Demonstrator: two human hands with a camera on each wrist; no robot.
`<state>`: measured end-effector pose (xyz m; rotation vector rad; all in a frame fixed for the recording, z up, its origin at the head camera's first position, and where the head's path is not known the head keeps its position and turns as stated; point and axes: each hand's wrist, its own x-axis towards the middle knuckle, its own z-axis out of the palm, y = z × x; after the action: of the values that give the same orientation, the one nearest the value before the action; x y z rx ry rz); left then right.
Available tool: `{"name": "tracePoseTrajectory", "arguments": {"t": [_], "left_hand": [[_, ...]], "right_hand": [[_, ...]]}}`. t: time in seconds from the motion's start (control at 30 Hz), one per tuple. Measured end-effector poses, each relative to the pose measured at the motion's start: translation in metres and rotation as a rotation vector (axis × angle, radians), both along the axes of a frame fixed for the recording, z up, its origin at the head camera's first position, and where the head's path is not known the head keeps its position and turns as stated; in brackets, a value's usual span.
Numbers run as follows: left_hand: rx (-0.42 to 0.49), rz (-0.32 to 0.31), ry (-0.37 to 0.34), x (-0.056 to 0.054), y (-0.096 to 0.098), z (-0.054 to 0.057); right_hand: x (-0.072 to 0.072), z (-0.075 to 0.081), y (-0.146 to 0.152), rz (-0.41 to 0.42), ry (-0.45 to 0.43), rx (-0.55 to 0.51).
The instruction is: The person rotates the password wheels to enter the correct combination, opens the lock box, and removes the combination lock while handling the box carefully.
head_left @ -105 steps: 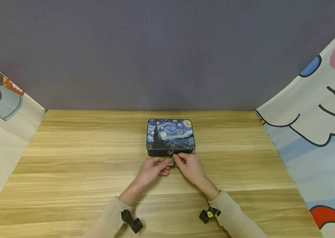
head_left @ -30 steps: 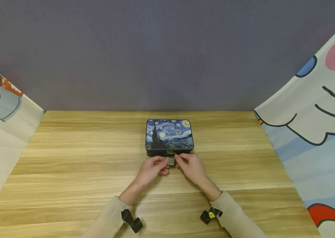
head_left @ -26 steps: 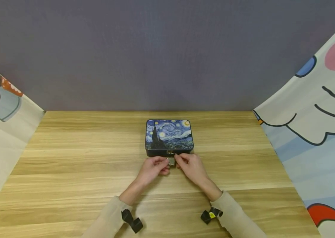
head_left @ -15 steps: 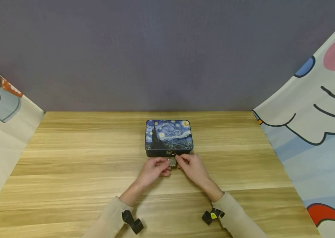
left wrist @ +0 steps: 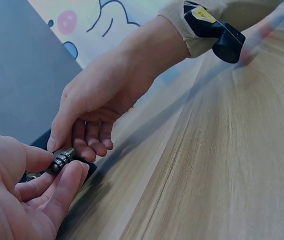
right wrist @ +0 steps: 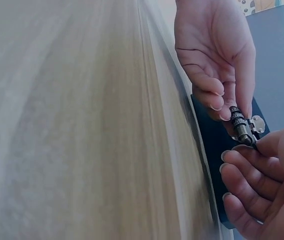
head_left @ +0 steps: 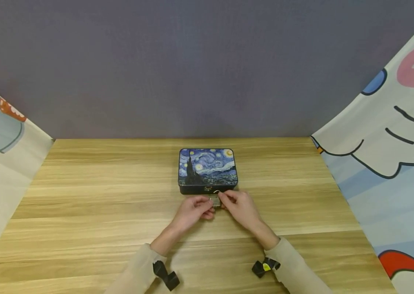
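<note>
A small metal combination padlock [head_left: 215,201] with number dials is held just in front of a dark tin box [head_left: 207,190], whose lid bears a swirling blue night-sky painting. My left hand [head_left: 191,211] pinches the lock body between thumb and fingers, on its left side. On the other side, the thumb and forefinger of my right hand [head_left: 241,209] pinch the lock at its curved shackle [head_left: 217,191]. The box's small metal clasp [right wrist: 257,124] shows close beside the lock in the right wrist view. Fingertips hide part of the lock.
The box stands on a wood-grain table [head_left: 100,196], toward its back edge. A grey-purple wall [head_left: 177,73] rises behind it. Cartoon-printed cloths hang at the left [head_left: 5,171] and right [head_left: 394,204]. Black wrist cameras are strapped to both sleeves.
Both hands and the padlock have shifted slightly right relative to the box. The curved shackle now shows to the right of the clasp. The box stays shut in its place.
</note>
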<state>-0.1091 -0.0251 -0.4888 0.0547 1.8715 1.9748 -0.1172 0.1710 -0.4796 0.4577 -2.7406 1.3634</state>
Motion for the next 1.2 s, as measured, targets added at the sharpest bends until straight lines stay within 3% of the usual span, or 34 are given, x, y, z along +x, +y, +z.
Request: {"name": "tracePoseTrajectory", "arguments": {"t": [0.87, 1.2], "left_hand": [[0.020, -0.005, -0.005, 0.004, 0.015, -0.001], [0.024, -0.008, -0.017, 0.003, 0.022, -0.002]], "right_hand": [[0.005, -0.006, 0.017, 0.033, 0.032, 0.017], [0.007, -0.006, 0.025, 0.031, 0.003, -0.001]]}}
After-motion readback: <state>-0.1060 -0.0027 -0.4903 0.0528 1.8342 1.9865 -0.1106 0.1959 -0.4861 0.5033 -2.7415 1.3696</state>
